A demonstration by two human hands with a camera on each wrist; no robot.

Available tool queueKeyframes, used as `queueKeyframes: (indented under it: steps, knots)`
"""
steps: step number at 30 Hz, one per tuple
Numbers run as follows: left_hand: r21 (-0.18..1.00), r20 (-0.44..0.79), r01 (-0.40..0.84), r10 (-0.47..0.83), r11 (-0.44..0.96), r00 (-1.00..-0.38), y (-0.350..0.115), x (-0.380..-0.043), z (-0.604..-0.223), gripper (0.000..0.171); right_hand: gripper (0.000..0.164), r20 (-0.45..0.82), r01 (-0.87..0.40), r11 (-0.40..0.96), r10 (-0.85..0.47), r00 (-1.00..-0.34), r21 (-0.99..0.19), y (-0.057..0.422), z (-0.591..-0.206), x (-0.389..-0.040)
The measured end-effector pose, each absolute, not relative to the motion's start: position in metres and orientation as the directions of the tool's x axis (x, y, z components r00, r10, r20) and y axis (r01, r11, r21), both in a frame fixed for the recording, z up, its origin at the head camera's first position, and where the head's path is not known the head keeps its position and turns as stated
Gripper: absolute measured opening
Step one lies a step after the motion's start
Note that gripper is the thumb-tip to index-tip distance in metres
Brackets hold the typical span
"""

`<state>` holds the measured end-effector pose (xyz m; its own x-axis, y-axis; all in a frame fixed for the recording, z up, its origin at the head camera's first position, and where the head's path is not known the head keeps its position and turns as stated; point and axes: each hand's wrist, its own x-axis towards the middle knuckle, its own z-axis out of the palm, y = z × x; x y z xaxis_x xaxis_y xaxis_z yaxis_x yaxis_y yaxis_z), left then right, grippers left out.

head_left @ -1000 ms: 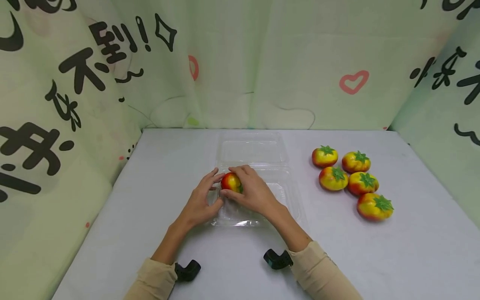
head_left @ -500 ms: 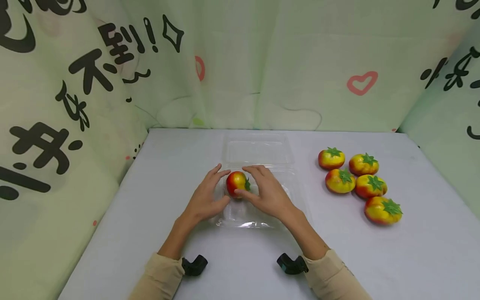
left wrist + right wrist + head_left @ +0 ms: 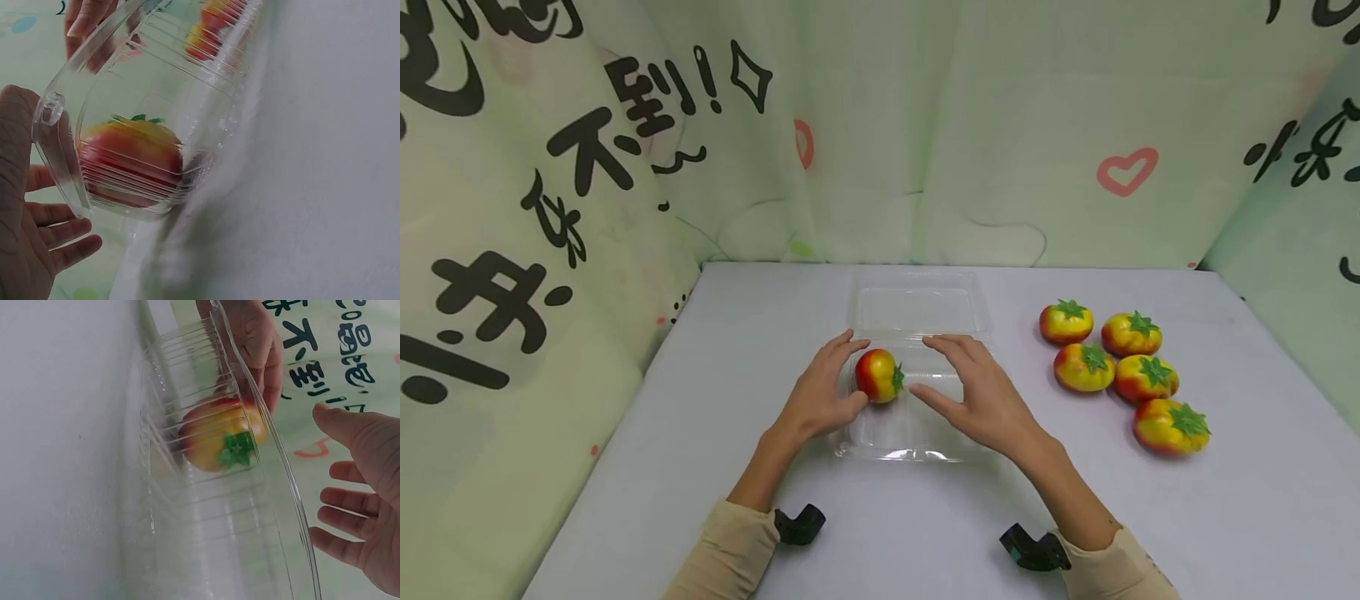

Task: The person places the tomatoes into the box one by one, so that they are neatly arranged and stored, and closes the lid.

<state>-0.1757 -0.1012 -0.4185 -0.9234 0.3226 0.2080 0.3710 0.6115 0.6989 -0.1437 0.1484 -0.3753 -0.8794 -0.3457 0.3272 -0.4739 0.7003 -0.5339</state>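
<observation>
A red-and-yellow toy tomato (image 3: pixel 876 377) with a green star-shaped top lies on its side in the left part of a clear plastic clamshell box (image 3: pixel 917 433). My left hand (image 3: pixel 825 396) is at the box's left edge, thumb and fingers spread. In the left wrist view its fingers (image 3: pixel 65 234) reach along the rim; whether they press it I cannot tell. My right hand (image 3: pixel 985 400) hovers over the box's right half, fingers apart and holding nothing. Through the clear wall, the right wrist view shows the tomato (image 3: pixel 219 437) apart from the right hand.
The box's lid (image 3: pixel 917 304) lies folded back behind it. Several more toy tomatoes (image 3: pixel 1084 367) are grouped on the white table (image 3: pixel 1262 500) to the right. A pale green printed curtain (image 3: pixel 1000 125) encloses the back and sides.
My right hand has let go of the tomato and moved away to the right. The tomato stays in the box's left part. My left hand remains beside it.
</observation>
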Motion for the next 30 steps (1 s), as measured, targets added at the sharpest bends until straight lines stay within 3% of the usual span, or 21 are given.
queueKeyframes:
  steps: [17,30]
  knots:
    - [0.748,0.357,0.494,0.36,0.443,-0.862,-0.114,-0.173,-0.435,0.069,0.062,0.298,-0.404,0.757,-0.284,-0.911,-0.514,0.195,-0.382,-0.141]
    - [0.728,0.371,0.518,0.377,0.449,-0.849,-0.109,-0.176,-0.439,0.067,0.06,0.255,-0.289,0.815,-0.179,-0.95,-0.503,0.232,-0.378,-0.141]
